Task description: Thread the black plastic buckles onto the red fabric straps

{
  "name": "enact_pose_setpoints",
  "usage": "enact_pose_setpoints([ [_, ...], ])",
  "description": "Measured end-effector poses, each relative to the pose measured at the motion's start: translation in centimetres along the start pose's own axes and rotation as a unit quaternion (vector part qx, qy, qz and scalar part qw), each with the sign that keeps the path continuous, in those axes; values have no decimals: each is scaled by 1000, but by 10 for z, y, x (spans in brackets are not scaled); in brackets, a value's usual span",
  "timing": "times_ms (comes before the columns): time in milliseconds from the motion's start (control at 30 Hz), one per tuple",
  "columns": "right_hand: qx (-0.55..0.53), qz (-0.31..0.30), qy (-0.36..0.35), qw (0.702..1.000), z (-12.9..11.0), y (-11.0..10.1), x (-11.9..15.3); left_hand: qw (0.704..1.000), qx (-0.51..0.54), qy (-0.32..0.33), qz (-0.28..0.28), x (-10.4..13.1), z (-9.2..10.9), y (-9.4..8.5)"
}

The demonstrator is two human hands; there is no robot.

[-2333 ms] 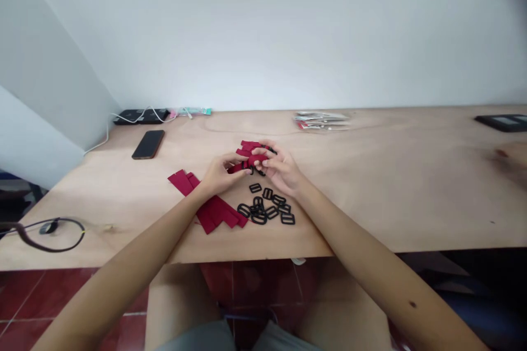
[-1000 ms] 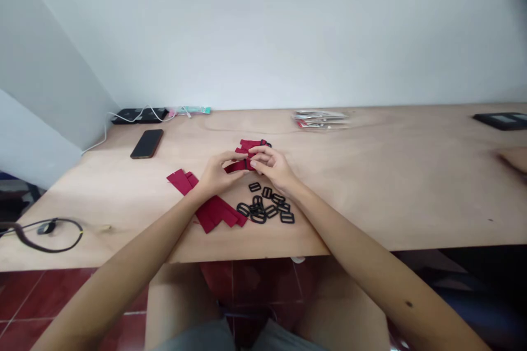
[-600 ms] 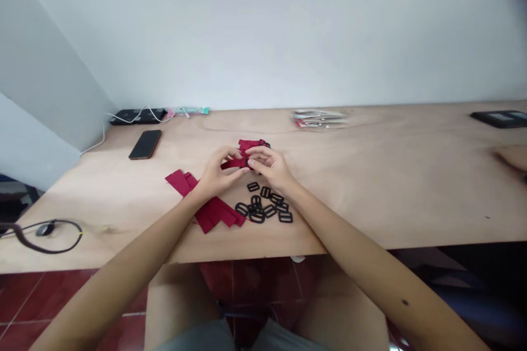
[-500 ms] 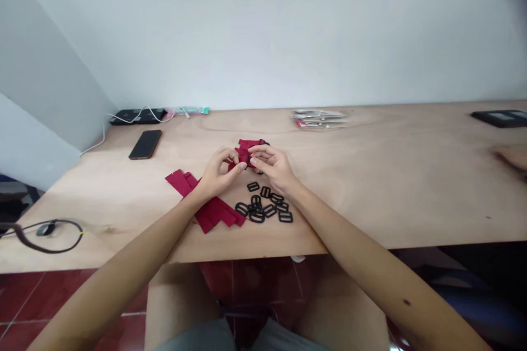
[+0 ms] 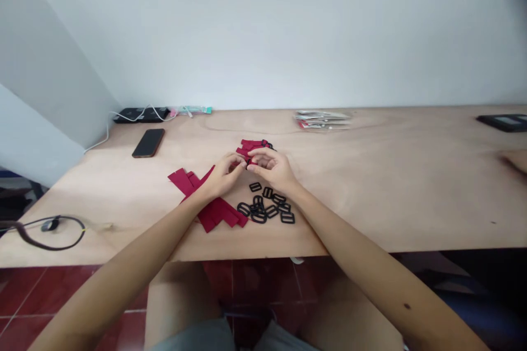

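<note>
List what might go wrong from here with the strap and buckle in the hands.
1. The left hand and right hand pinch a red strap and small black buckle by the fingertips; either may slip.
2. The right forearm hangs over the loose buckles near the table edge; a sweep might knock some off.

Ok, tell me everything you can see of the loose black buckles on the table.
The buckles are small black rounded-rectangle frames, each apparently with a centre bar, plastic by the look. About ten lie flat in a loose cluster on the wooden table near its front edge, some overlapping; one sits slightly apart at the far side. The flat red strips lie just beside them. The right hand is just beyond them; whether the wrist touches any cannot be told.
</note>
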State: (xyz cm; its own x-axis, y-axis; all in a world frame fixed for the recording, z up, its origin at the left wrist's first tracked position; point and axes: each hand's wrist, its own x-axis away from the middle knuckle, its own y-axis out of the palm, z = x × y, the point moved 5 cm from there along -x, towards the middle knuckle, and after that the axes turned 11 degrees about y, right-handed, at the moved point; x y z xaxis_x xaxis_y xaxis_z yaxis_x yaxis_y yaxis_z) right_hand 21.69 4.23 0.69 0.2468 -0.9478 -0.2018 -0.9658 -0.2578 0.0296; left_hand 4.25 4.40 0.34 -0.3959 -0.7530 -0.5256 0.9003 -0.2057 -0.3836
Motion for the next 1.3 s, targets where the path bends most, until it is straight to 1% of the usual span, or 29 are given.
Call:
enact_pose_setpoints([
  [167, 3, 2, 3, 1000, -2, 0, 1, 999, 21, -17, 18, 0, -5, -1],
  [233, 5, 4, 5, 1000, -2, 0, 2, 999, 45, -27, 15, 0, -6, 1],
  [300, 1, -1, 3, 1000, -2, 1, 2, 995, 85, -51, 9, 0, -7, 3],
  [400, -9, -10, 1, 1000, -3, 4, 2, 985, 149, -89, 3, 1, -5, 4],
  [467, -10, -11, 2, 1000, -4, 5, 3, 983, 159, -94, -1, 1, 0, 3],
  [633, 14, -8, -11, 1000, -7, 8, 6, 987, 144, -69, -22, 0, 9, 0],
  [733, 98, -12, -69, 993, -12, 8, 9, 991, 120, -47, -29, -1, 9, 0],
  [833, 198, 4, -136, 971, -20, 8, 13, 994, 100, -27, -37, -2, 8, 0],
  [933, 238, 6, -165, 957, -24, 10, 15, 997, 63, -6, -37, -3, 4, -1],
  [1033, 247, -1, -167, 955, -25, 11, 15, 1000, 6, 5, -29, -4, -3, -6],
  [1100, 252, 20, -151, 956, -24, 6, 13, 1000, -16, -3, -11, -4, -10, -12],
  [1200, 262, 37, -142, 954, -22, -1, 10, 1000, -16, -22, 12, -3, -17, -17],
  [1300, 272, 46, -169, 946, -24, -5, 8, 999, 1, -39, 17, -3, -18, -16],
])
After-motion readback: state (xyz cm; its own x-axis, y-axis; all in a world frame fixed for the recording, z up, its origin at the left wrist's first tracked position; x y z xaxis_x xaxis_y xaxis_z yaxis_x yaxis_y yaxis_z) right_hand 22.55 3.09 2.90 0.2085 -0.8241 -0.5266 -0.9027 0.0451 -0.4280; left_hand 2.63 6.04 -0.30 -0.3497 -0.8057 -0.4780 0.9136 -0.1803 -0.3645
